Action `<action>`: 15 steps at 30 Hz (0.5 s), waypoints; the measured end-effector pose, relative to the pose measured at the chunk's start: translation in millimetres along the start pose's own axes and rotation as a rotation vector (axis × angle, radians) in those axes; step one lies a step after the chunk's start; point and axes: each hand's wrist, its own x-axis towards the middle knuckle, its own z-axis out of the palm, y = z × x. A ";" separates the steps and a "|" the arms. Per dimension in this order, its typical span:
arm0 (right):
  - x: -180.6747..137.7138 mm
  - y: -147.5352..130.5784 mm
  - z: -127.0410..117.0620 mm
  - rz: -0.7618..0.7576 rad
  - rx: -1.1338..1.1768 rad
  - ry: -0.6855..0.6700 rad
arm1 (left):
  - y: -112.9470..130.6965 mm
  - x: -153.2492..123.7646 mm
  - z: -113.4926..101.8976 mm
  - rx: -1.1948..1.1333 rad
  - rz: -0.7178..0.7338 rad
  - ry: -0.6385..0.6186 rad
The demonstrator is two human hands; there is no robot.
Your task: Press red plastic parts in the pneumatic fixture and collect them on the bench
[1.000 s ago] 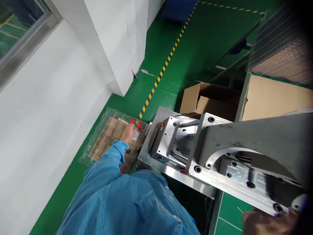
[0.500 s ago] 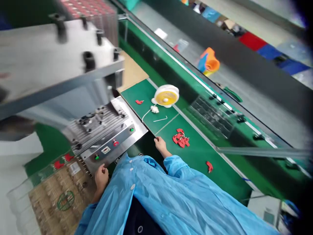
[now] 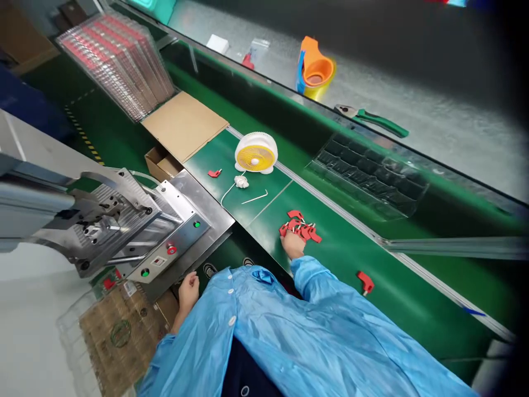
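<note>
My right hand (image 3: 292, 244) is at the near edge of a pile of red angled plastic parts (image 3: 306, 231) with pale metal pins. Its fingers are closed around a part at the pile's left side; the fingertips are partly hidden. My left hand (image 3: 189, 289) hangs in front of the press, fingers curled and nothing seen in them. Close by is the press's control panel (image 3: 158, 261) with green buttons and a red knob. One loose red part (image 3: 366, 282) lies right of the pile, and another (image 3: 214, 173) lies near the fan.
On the green bench (image 3: 330, 281) stand a white-and-yellow fan (image 3: 256, 154) and a hex key (image 3: 254, 197). A metal press (image 3: 111, 220) is at left, above a clear tray with cardboard (image 3: 119, 336). Stacked trays (image 3: 119, 60), pliers (image 3: 372, 118) and an orange holder (image 3: 316, 69) sit farther back.
My right hand has moved from the bench's near edge to the red pile. My left hand is still beside the press, fingers curled. The view has shifted, showing more of the bench's far left.
</note>
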 end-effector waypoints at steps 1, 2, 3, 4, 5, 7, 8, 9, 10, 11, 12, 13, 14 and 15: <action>-0.5 -2.0 -3.9 -0.019 0.000 -0.012 | 8.6 -4.2 4.6 -0.032 0.009 -0.005; -2.9 -5.1 -7.3 -0.045 0.003 -0.025 | 19.0 -8.5 8.8 -0.068 0.022 -0.016; -7.2 -9.6 -9.6 -0.082 0.002 -0.042 | 31.0 -13.0 12.7 -0.108 0.043 -0.029; -13.3 -15.9 -10.8 -0.139 0.015 -0.059 | 44.5 -17.5 16.2 -0.154 0.068 -0.047; -21.5 -24.2 -10.9 -0.215 0.058 -0.082 | 59.0 -21.6 19.3 -0.201 0.099 -0.066; -44.8 -46.7 -8.1 -0.429 0.267 -0.177 | 89.4 -28.2 23.7 -0.306 0.148 -0.105; -59.9 -60.0 -6.1 -0.553 0.413 -0.253 | 104.1 -30.7 24.5 -0.368 0.167 -0.128; -77.1 -74.1 -4.2 -0.674 0.549 -0.336 | 117.7 -32.9 24.1 -0.435 0.190 -0.151; -95.6 -88.4 -2.7 -0.785 0.648 -0.410 | 129.7 -35.1 22.4 -0.504 0.219 -0.170; -114.6 -102.3 -1.9 -0.883 0.699 -0.466 | 139.7 -37.6 19.2 -0.570 0.252 -0.185; -133.0 -115.7 -1.8 -0.966 0.719 -0.495 | 147.4 -40.4 14.6 -0.629 0.289 -0.189; -150.1 -128.3 -2.2 -1.034 0.719 -0.503 | 152.6 -43.4 8.6 -0.679 0.325 -0.180; -165.1 -140.0 -3.0 -1.092 0.707 -0.496 | 155.3 -46.3 1.5 -0.719 0.356 -0.163; -177.7 -150.8 -3.7 -1.144 0.690 -0.480 | 155.6 -48.8 -6.6 -0.749 0.382 -0.136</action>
